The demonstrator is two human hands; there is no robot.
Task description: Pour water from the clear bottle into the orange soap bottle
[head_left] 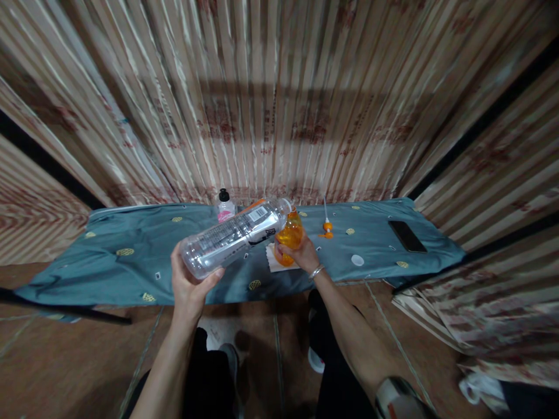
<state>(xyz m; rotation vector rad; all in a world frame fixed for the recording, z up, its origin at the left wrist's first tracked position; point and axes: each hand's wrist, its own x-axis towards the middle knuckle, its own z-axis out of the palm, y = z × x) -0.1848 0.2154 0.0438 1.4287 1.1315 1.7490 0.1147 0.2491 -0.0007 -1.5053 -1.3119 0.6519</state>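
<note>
My left hand (191,286) is wrapped round the base of a clear plastic bottle (231,240), which is tilted with its neck to the right. The bottle's neck meets the top of an orange see-through bottle (290,231). Around that orange bottle my right hand (298,254) is closed, holding it over a white paper (273,259). An orange pump head (327,227) with its tube lies to the right on the cloth. Behind the clear bottle stands a small bottle with a black cap (224,203). Whether liquid is flowing cannot be made out.
A green-grey patterned cloth (144,233) covers the narrow table. A black phone (407,236) lies at its right end, with a white round piece (357,260) nearer the middle. Patterned curtains (279,105) hang behind and at the sides, beside dark frame bars (489,116).
</note>
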